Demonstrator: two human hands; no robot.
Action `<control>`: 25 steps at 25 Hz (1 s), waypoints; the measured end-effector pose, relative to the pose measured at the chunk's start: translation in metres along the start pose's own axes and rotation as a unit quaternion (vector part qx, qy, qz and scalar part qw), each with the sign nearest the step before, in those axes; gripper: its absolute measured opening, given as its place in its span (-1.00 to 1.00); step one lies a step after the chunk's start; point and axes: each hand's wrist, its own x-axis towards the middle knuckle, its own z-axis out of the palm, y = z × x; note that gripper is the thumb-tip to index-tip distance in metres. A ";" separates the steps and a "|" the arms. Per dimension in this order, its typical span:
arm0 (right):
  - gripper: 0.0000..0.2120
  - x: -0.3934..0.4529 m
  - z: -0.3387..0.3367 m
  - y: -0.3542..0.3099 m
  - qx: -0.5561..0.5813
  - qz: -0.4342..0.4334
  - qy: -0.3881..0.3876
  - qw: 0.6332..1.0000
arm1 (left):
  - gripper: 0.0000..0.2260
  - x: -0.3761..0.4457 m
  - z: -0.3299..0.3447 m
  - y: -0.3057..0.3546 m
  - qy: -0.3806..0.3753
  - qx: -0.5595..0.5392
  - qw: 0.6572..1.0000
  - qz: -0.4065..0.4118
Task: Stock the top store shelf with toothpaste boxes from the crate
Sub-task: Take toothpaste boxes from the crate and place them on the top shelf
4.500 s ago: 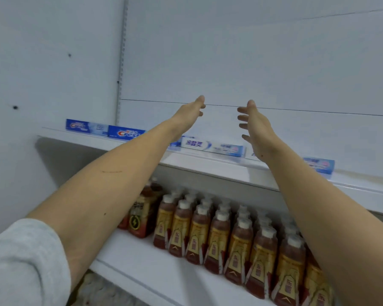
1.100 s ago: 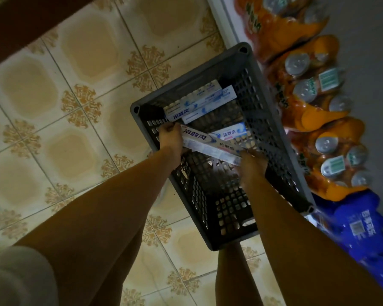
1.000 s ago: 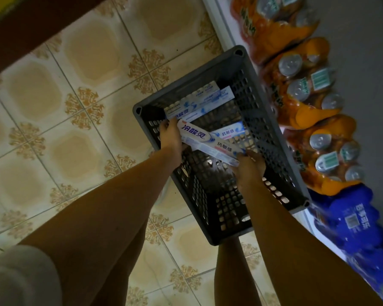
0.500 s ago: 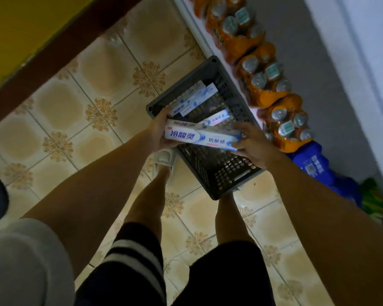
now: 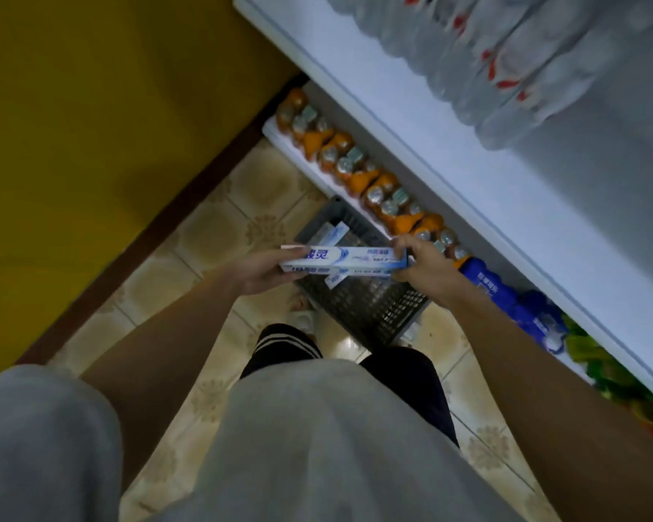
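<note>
The shelving unit [image 5: 449, 152] takes up everything beyond and to the right of the person's hands, with clear water bottles [image 5: 506, 50] on the tier above hand level and orange drink bottles [image 5: 355, 175] on the low tier just past the right hand. Below both hands sits the grey crate [image 5: 370, 303] on the tiled floor [image 5: 212, 235], with a few toothpaste boxes left at its far end. The top shelf itself is out of sight from here.

Between the two hands is a stack of toothpaste boxes [image 5: 349, 259], at least two, held in the air above the crate. The left hand [image 5: 268, 271] is curled round the left end with its thumb lying along the top face, and the right hand [image 5: 426, 265] pinches the right end, fingers over the top and thumb beneath. Both are clamped on the stack, neither free.

I'd say the pick from the crate is done and the carry is under way. What comes next, to my eye, is a lift well above the water bottles and setting the boxes down flat on the top tier.

The stack's long axis runs hand to hand, near level, roughly along the shelf front. The printed face is up toward the person.
</note>
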 end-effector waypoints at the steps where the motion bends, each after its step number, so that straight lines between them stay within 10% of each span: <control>1: -0.64 -0.011 -0.002 -0.007 -0.019 0.002 -0.015 1.000 | -0.79 -0.013 0.000 0.006 -0.012 0.022 1.000 0.008; 12: -0.65 -0.105 -0.048 -0.119 -0.096 -0.049 0.058 0.992 | -0.87 -0.090 0.069 0.112 -0.120 0.183 0.968 0.125; 16: -0.63 -0.146 -0.079 -0.149 -0.162 -0.061 0.094 0.980 | -0.42 -0.118 0.097 0.142 -0.187 0.250 0.942 0.125; 21: -0.64 -0.206 -0.101 -0.174 -0.188 -0.125 0.153 0.962 | -0.28 -0.178 0.154 0.188 -0.227 0.472 0.846 0.100; 25: -0.66 -0.266 -0.119 -0.188 -0.170 -0.163 0.232 0.944 | -0.53 -0.257 0.228 0.206 -0.172 0.633 0.742 0.138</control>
